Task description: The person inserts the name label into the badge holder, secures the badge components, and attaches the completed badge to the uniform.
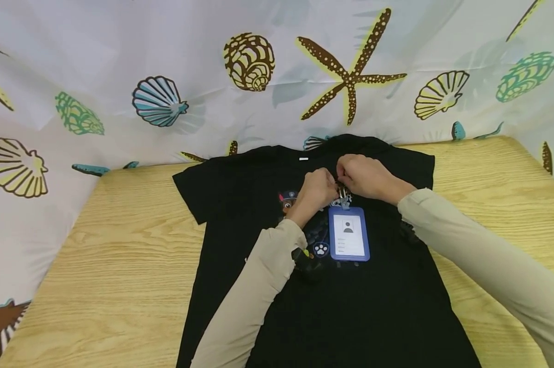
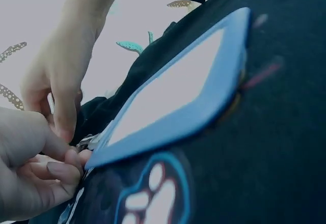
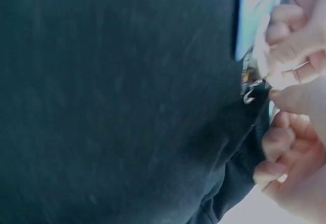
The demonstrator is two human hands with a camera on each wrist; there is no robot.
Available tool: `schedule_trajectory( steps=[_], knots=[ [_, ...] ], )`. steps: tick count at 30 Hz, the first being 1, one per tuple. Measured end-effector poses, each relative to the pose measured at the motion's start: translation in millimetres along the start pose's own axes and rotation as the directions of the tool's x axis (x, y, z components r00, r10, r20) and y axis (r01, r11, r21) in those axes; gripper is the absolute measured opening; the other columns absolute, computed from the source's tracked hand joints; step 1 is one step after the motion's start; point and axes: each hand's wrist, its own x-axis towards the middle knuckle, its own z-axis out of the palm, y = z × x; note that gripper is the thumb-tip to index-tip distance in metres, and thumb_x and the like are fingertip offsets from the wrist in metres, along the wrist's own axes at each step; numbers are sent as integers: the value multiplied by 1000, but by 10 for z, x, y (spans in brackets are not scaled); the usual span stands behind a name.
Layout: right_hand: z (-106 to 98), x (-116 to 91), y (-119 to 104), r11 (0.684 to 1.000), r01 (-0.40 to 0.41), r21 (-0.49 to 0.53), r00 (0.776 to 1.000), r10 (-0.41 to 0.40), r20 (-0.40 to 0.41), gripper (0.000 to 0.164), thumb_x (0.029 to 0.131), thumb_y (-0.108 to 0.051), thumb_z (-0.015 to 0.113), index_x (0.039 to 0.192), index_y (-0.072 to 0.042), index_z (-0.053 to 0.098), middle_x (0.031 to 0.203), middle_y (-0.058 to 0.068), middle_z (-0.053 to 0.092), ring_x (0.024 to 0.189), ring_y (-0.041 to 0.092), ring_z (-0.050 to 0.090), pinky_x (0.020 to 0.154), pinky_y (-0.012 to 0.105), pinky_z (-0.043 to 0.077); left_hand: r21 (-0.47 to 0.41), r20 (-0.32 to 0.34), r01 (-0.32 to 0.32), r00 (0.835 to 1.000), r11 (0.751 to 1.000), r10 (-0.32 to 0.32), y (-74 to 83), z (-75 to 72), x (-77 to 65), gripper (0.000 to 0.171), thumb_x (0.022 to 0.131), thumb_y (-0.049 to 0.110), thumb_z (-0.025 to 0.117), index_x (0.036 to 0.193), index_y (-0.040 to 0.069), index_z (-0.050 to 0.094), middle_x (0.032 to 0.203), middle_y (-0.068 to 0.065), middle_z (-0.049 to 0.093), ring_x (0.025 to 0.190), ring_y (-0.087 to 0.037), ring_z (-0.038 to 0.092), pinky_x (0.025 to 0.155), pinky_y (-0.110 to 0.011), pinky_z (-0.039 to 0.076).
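A black T-shirt (image 1: 364, 312) lies spread flat, printed on the chest with cartoon figures and a paw badge. On its chest rests a blue ID badge holder (image 1: 332, 236) around a white card with a portrait symbol. A metal clip (image 1: 344, 193) joins its top edge. My left hand (image 1: 314, 190) pinches this clip from the left, thumb against fingers. Just above, my right hand (image 1: 368, 176) pinches the shirt cloth beside the clip, its fingers curled. In the right wrist view the cloth (image 3: 237, 132) rises in folds toward those fingertips, which partly hide the clip.
The shirt covers the middle of a light wood table (image 1: 129, 245), its collar toward the far edge. Behind hangs a white cloth (image 1: 203, 30) printed with shells and starfish, reaching down to the table's back and left edges.
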Motion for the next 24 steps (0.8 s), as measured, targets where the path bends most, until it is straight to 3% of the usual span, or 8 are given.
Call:
schedule_trajectory(
  steps=[3, 6, 9, 12, 18, 21, 24],
  knots=[
    [-40, -55, 30, 975, -174, 138, 985, 173, 14, 7, 90, -7, 62, 87, -1, 61, 73, 8, 60, 60, 19, 54, 52, 30, 44, -6, -19, -74, 997, 997, 74, -41, -20, -29, 12, 88, 9, 64, 96, 6, 55, 80, -3, 65, 71, -15, 59, 60, -24, 47],
    [-67, -100, 42, 903, -362, 232, 932, 343, 122, 11, 90, -10, 64, 89, 1, 65, 69, 9, 61, 57, 16, 55, 50, 25, 44, 14, -25, -151, 988, 989, 151, -70, -30, -50, 27, 89, 7, 65, 114, 5, 54, 95, -9, 65, 79, -18, 60, 68, -29, 51],
    [-53, -115, 27, 857, -438, 272, 897, 394, 202, 16, 91, -12, 65, 95, 3, 67, 74, 11, 64, 59, 15, 59, 51, 23, 47, 76, -19, -201, 979, 977, 202, -81, -25, -51, 40, 90, 5, 65, 128, 8, 55, 110, -11, 57, 86, -20, 56, 73, -29, 52],
    [5, -125, 27, 858, -417, 300, 909, 386, 160, 16, 90, -10, 66, 96, 4, 66, 79, 13, 66, 61, 15, 61, 52, 23, 48, 142, -15, -231, 972, 962, 236, -79, 1, -35, 41, 91, 6, 66, 131, 8, 58, 116, -10, 51, 91, -19, 54, 79, -27, 52],
    [92, -144, 23, 925, -294, 241, 949, 312, -38, 16, 84, -4, 71, 97, 5, 66, 84, 16, 63, 69, 23, 58, 58, 32, 49, 216, -14, -286, 955, 934, 296, -123, 23, 8, 26, 91, 7, 67, 117, 5, 67, 106, -9, 58, 89, -17, 60, 79, -26, 53],
    [89, -135, -22, 938, -286, 193, 953, 299, -39, 21, 86, -5, 69, 105, 5, 68, 91, 19, 65, 71, 24, 60, 59, 35, 51, 236, -29, -319, 942, 918, 334, -149, 28, 24, 19, 92, 9, 66, 110, 5, 69, 102, -8, 60, 89, -18, 62, 78, -27, 54],
    [91, -120, -49, 930, -314, 189, 947, 320, -2, 22, 88, -7, 67, 107, 3, 71, 92, 17, 69, 69, 22, 61, 56, 32, 50, 254, -39, -359, 924, 898, 381, -171, 42, 43, 14, 92, 9, 66, 105, 5, 69, 97, -9, 61, 86, -19, 63, 77, -29, 54]
  ],
)
